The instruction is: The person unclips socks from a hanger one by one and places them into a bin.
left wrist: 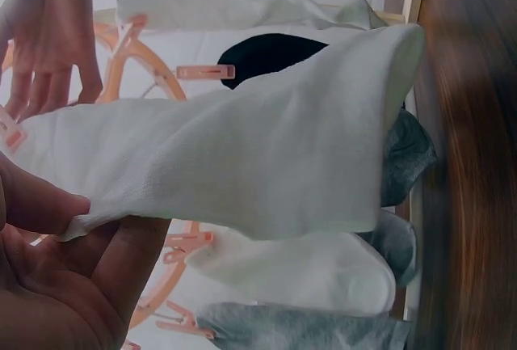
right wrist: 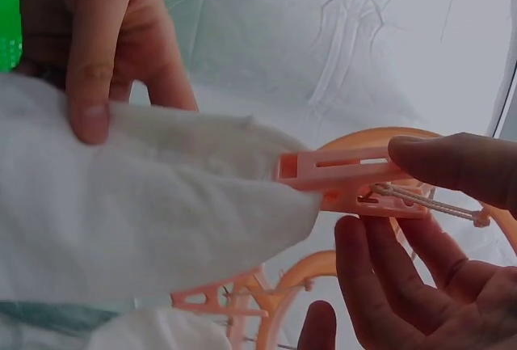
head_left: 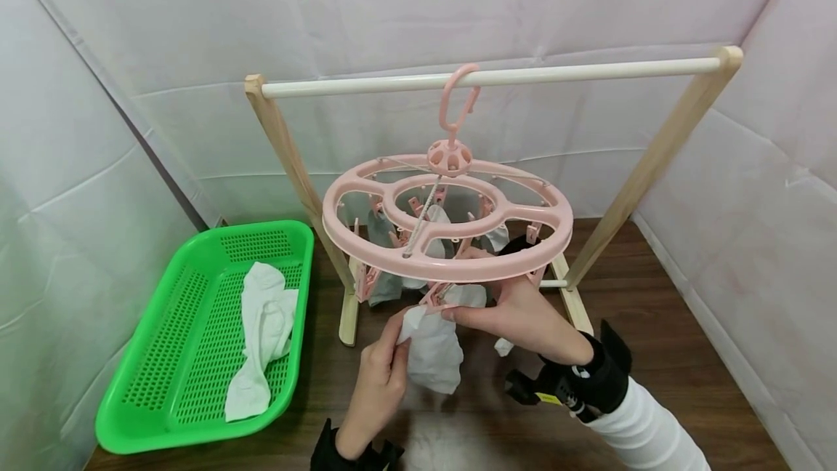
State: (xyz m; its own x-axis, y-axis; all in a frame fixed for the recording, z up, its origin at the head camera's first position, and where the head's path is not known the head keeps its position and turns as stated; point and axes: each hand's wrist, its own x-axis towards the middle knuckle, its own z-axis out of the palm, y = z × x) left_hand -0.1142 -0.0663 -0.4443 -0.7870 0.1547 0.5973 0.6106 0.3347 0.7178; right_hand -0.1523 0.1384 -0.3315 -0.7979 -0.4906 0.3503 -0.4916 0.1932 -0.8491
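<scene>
A white sock [head_left: 434, 355] hangs by its upper end below the front of a round pink hanger [head_left: 386, 256]. My left hand [head_left: 379, 376] pinches the sock's edge between thumb and fingers, as the left wrist view also shows. My right hand [head_left: 523, 315] holds a pink clothes peg [right wrist: 347, 170], thumb on one side and fingers on the other. The peg's tip meets the sock's end; whether it bites firmly is unclear. Other pegs around the ring carry white, grey and black socks, among them a black sock [left wrist: 271, 55] and a grey sock [left wrist: 299, 330].
The hanger's hook [head_left: 447, 104] sits over a white rod [head_left: 353, 84] on a wooden stand [head_left: 654, 162]. At left, a green basket [head_left: 153, 355] on the dark wood floor holds white socks [head_left: 261, 325]. Pale sheets [head_left: 392, 13] enclose the area.
</scene>
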